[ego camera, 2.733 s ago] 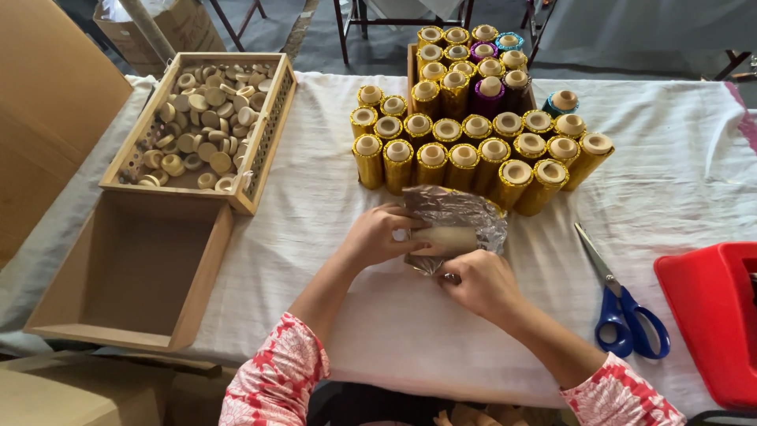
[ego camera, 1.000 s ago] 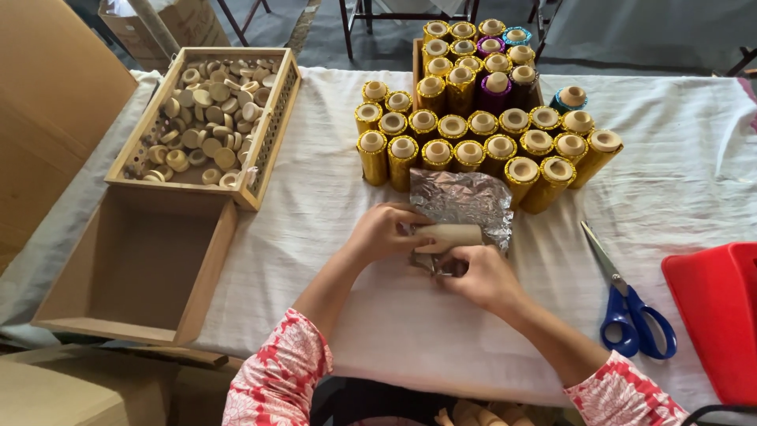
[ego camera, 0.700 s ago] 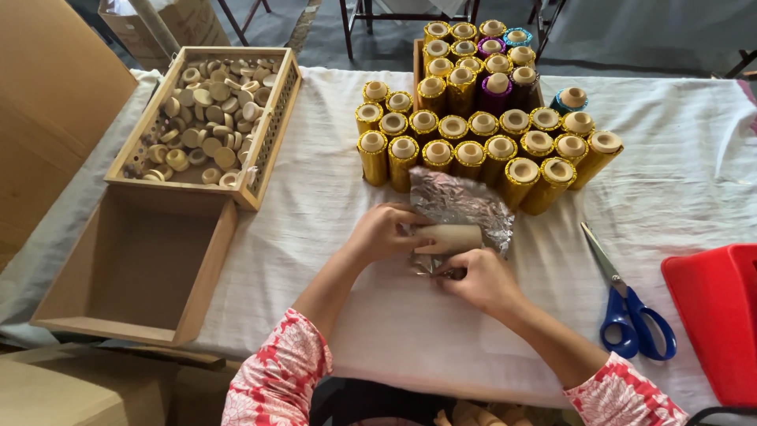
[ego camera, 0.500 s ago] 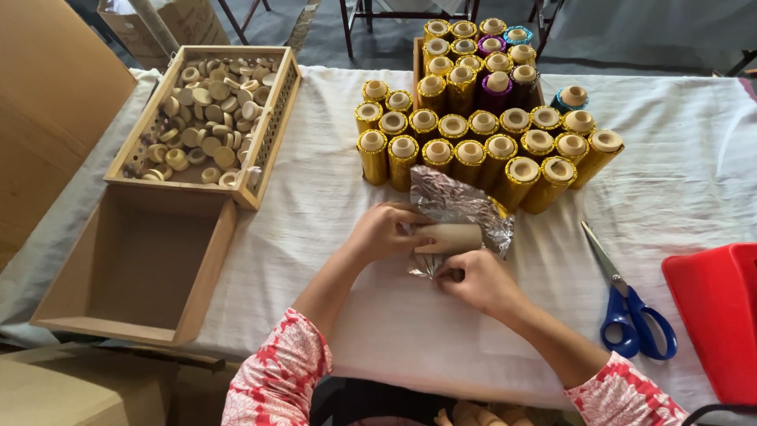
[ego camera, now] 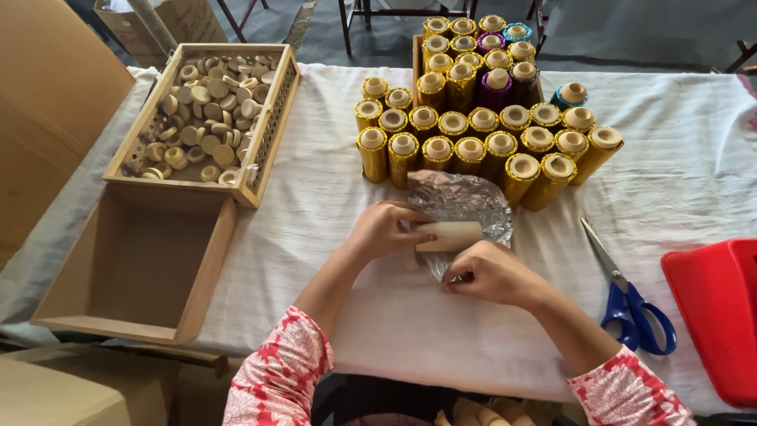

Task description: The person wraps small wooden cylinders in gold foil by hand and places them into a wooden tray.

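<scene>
Fingers of left hand (ego camera: 382, 229) gripping wooden spool (ego camera: 449, 235), right hand (ego camera: 489, 273) pinching foil (ego camera: 465, 201)

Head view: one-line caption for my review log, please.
Left hand and right hand hold a plain tube on silver foil, before rows of gold-wrapped tubes.

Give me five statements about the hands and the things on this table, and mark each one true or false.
1. Both hands, left and right, hold a plain tube lying on silver foil. True.
2. The scissors have red handles. False: the handles are blue.
3. The wooden tray at the far left holds small round caps. True.
4. The near wooden box is full of tubes. False: nothing lies in it.
5. Most standing wrapped tubes are gold. True.
</scene>
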